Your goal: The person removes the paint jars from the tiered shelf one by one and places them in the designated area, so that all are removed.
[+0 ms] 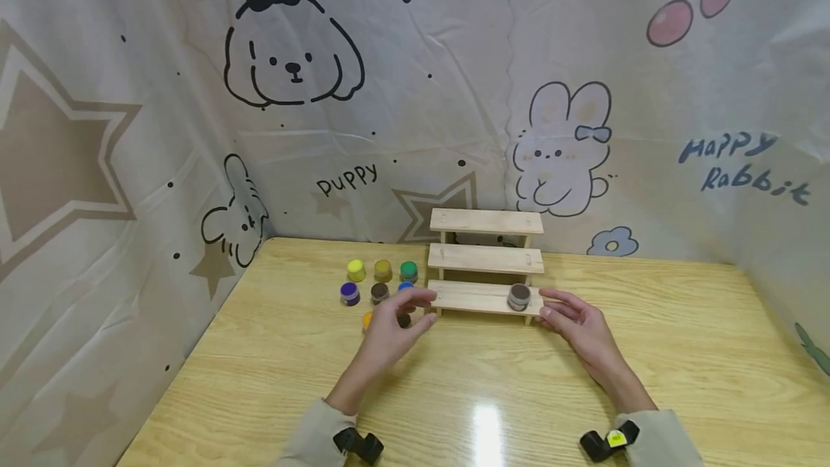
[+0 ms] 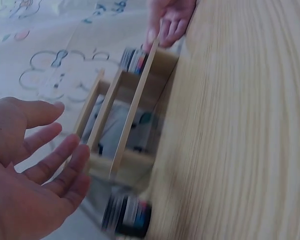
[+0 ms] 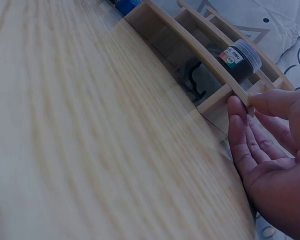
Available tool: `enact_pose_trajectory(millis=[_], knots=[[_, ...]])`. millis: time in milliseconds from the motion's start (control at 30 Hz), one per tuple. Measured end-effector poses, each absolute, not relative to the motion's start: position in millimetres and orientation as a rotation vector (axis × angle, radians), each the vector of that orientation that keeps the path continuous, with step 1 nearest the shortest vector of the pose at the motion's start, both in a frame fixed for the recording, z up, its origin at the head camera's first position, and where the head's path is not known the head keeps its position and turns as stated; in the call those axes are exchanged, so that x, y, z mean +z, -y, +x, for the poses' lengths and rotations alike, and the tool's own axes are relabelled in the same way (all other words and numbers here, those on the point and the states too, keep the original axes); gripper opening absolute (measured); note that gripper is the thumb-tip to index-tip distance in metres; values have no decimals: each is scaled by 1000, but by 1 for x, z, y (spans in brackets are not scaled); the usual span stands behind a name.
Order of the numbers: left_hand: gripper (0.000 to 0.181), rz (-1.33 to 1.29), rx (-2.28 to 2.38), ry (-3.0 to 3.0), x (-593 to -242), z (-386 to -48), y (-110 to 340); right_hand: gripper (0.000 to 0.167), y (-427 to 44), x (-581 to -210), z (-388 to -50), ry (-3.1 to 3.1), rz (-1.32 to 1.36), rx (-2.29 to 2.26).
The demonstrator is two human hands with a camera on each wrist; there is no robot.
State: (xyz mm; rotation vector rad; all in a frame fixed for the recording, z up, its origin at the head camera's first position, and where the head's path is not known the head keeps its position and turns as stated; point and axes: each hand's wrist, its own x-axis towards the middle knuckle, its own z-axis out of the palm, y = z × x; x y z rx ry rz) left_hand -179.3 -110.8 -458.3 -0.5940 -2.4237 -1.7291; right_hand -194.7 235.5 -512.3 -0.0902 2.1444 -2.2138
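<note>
A three-tier wooden display stand stands near the back of the table. On the right part of its lowest step sits a paint jar with a dark brown top; its printed label faces the right wrist camera. My right hand pinches the right end of that step between thumb and fingers, plain in the right wrist view. At the stand's left end hovers my left hand, fingers loosely bent and holding nothing. In the left wrist view a gap shows between the left hand and the step.
Several paint jars stand left of the stand, among them yellow, ochre, green and purple. The left hand partly covers an orange jar and a dark jar. A printed curtain hangs behind the table.
</note>
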Motion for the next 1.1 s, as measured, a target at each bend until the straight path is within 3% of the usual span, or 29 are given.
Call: enact_pose_trajectory(millis=[333,1100], knots=[[34,-724,-1795,2385,-460,-186,62,52,-234,-509,-192,-2171,-64,-2194],[37,-626,-1663,2428,-475,-205,-13,51,-235,-511,-193,-2195,-30,-2157]])
